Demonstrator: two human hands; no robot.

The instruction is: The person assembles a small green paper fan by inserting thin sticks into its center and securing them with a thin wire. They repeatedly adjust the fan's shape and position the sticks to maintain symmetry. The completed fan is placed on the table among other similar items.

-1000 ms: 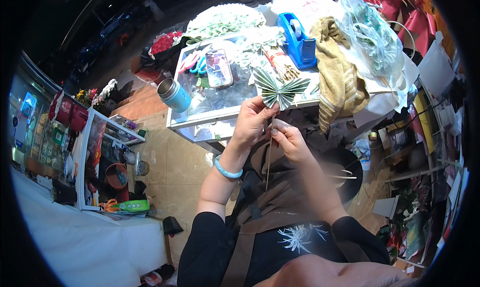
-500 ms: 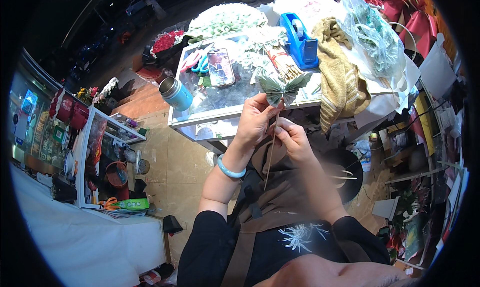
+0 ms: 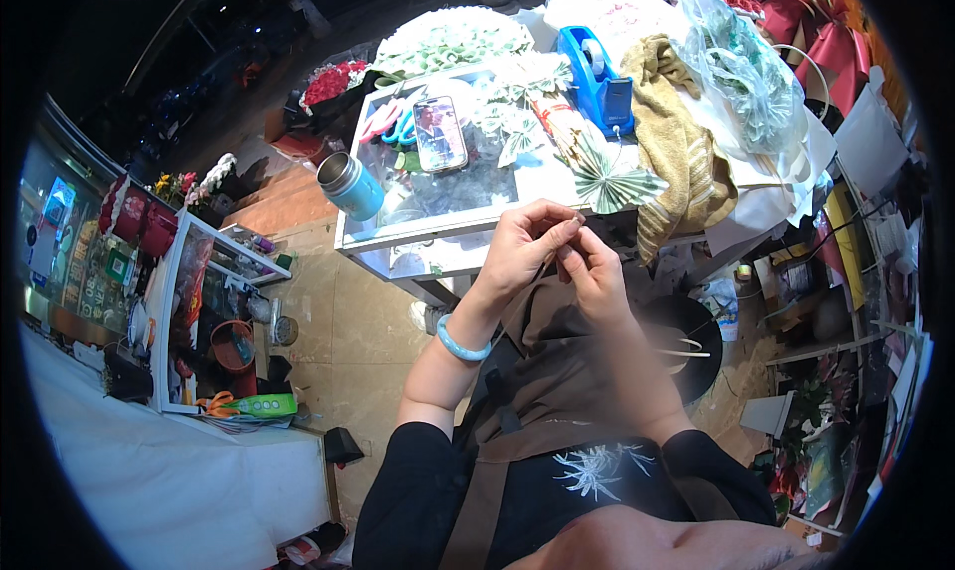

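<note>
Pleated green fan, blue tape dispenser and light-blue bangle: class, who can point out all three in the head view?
Pleated green fan point(image 3: 614, 185): head view, on its folds.
Blue tape dispenser point(image 3: 603, 93): head view, on its body.
Light-blue bangle point(image 3: 462, 351): head view, on its band.

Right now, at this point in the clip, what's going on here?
A person's left hand and right hand meet at the fingertips near the table; what lies between them is too small to make out. Just beyond them shows a pleated green fan shape; whether they hold it is unclear. A phone and blue tape dispenser are on the table.
</note>
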